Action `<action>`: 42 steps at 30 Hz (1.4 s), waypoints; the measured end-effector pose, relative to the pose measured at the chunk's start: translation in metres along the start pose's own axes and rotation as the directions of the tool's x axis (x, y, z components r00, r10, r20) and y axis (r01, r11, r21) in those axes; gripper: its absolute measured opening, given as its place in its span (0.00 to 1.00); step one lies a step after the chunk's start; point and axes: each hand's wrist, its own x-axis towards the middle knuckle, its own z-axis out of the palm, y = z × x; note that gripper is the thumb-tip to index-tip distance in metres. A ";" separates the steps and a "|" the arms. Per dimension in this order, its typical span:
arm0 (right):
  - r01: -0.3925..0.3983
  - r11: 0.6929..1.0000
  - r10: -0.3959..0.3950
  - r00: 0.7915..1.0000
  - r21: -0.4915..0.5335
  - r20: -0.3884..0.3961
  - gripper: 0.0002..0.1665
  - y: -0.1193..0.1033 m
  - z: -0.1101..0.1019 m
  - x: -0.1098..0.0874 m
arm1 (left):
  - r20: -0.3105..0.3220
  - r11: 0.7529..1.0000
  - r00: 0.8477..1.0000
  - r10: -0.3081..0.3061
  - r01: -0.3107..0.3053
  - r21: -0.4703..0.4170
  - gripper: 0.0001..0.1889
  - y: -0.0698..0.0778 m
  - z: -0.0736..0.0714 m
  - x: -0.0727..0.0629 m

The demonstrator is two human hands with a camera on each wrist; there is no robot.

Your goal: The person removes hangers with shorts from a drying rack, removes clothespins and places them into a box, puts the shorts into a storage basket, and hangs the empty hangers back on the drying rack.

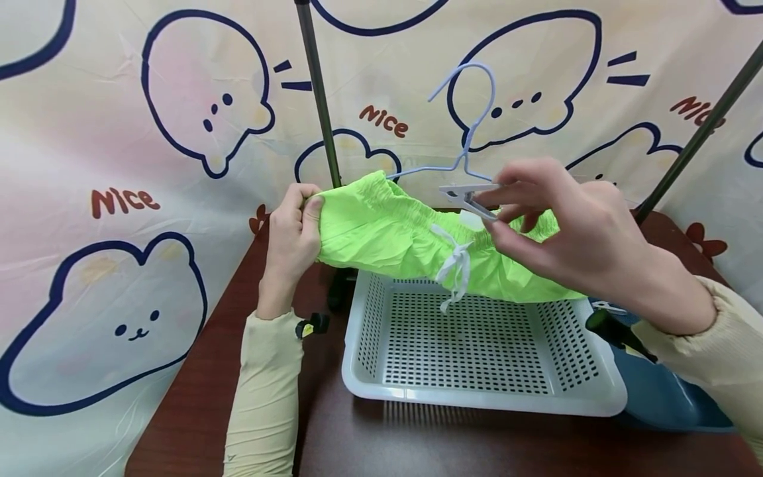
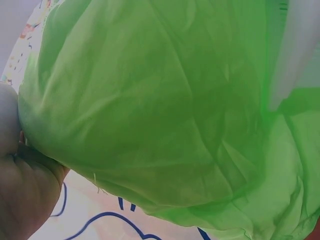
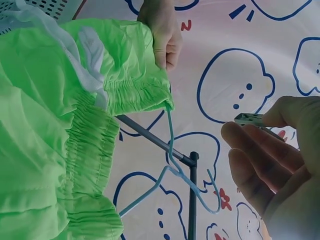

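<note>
Bright green shorts (image 1: 381, 232) with an elastic waistband and a white drawstring bow (image 1: 457, 262) hang spread over a blue wire hanger (image 1: 467, 149). My left hand (image 1: 292, 228) grips the shorts at their left side, thumb in front of the cloth. In the left wrist view the green fabric (image 2: 140, 110) fills most of the picture. My right hand (image 1: 572, 225) pinches a pale clothespin (image 1: 471, 197) between thumb and fingers, in front of the waistband. The right wrist view shows the clothespin (image 3: 250, 119) apart from the shorts, with the hanger's hook end (image 3: 187, 182) beside the waistband.
Below the shorts, a white perforated basket (image 1: 483, 401) stands on the dark wooden table (image 1: 238, 391). A blue basin (image 1: 673, 391) sits at its right. Dark metal poles (image 1: 322, 99) rise behind, before a cartoon-printed curtain (image 1: 119, 285).
</note>
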 end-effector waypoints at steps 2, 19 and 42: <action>-0.009 1.000 0.009 1.000 -0.008 -0.005 0.32 -0.001 -0.003 -0.004 | -0.001 1.000 1.000 -0.002 0.002 -0.001 0.11 0.000 0.000 0.000; -0.072 0.996 0.069 0.996 -0.055 -0.063 0.39 0.007 -0.016 -0.028 | -0.003 1.000 1.000 -0.012 0.012 -0.010 0.10 -0.001 0.001 0.000; -0.152 0.988 0.152 0.984 0.005 -0.089 0.40 0.029 -0.030 -0.062 | -0.006 1.000 1.000 -0.021 0.021 -0.013 0.10 -0.002 0.002 -0.001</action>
